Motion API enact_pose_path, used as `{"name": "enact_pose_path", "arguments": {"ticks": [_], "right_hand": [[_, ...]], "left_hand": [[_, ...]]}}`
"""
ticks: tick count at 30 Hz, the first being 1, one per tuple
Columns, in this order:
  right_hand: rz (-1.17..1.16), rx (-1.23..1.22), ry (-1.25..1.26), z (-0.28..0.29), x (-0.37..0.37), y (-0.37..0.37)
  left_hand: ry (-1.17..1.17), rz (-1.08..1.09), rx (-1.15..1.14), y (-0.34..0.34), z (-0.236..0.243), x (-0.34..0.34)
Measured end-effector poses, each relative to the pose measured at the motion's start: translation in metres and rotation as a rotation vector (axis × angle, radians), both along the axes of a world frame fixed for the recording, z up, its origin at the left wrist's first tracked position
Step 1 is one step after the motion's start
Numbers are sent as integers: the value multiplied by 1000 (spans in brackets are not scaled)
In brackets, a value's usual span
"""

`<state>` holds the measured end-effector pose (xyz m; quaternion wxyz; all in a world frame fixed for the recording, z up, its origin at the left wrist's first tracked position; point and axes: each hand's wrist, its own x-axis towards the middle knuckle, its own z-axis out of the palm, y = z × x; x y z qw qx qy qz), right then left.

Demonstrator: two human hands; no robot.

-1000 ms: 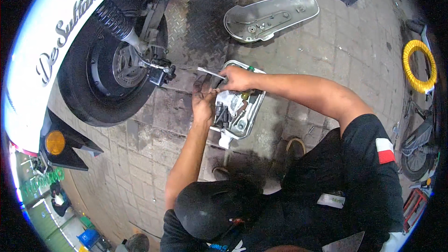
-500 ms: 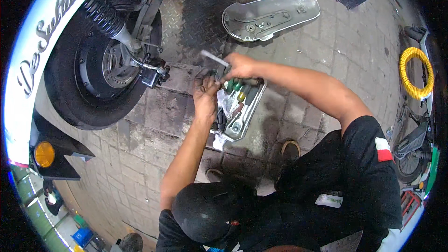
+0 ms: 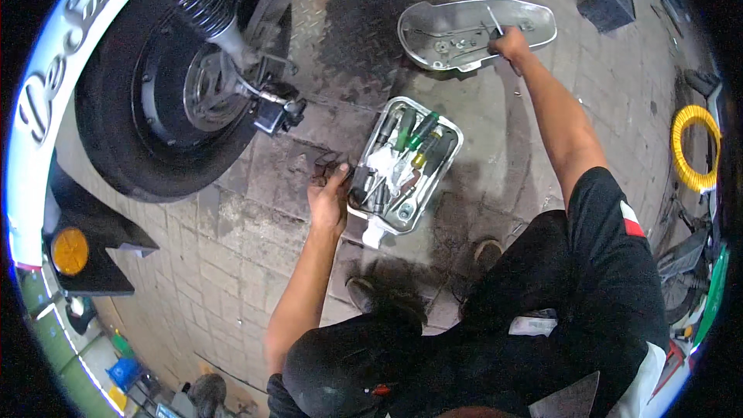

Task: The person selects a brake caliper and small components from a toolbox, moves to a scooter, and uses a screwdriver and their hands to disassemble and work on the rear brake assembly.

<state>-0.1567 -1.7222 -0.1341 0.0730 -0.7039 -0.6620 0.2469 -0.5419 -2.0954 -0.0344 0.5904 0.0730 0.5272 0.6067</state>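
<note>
My right hand (image 3: 509, 45) is closed around a slim tool with a pale metal shaft (image 3: 494, 19), reaching over a long silver engine side cover (image 3: 424, 19) that lies inner side up with small bolts and fittings in it. The kind of tool is not clear, as my fingers hide its lower end. My left hand (image 3: 329, 200) is beside the left edge of a metal tray (image 3: 447, 174), thumb apart from its dark, smudged fingers; nothing shows clearly in it. Green-handled screwdrivers (image 3: 422, 131), a yellow-handled screwdriver (image 3: 426, 149), a ratchet (image 3: 405, 210) and clear plastic lie in the tray.
A scooter's rear wheel (image 3: 128, 108) with a black shock absorber (image 3: 197, 4) stands at the left. A dark box (image 3: 605, 0) sits far right. At the right edge are a yellow ring-shaped coil (image 3: 696, 147) and a parked motorcycle. The floor is paved with bricks.
My right hand has moved from above the tray to the far right, over the side cover, carrying the slim tool. My left hand has drawn back toward me, uncovering the tray.
</note>
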Motion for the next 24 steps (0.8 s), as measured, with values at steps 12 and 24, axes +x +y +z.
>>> {"name": "enact_pose_path", "arguments": {"ticks": [12,24], "right_hand": [[130,48,11,0,-15,-15],[437,-31,141,101,-42,-75]], "left_hand": [[-3,194,180,-1,9,-61],[-180,190,384,81,35,-86]]}}
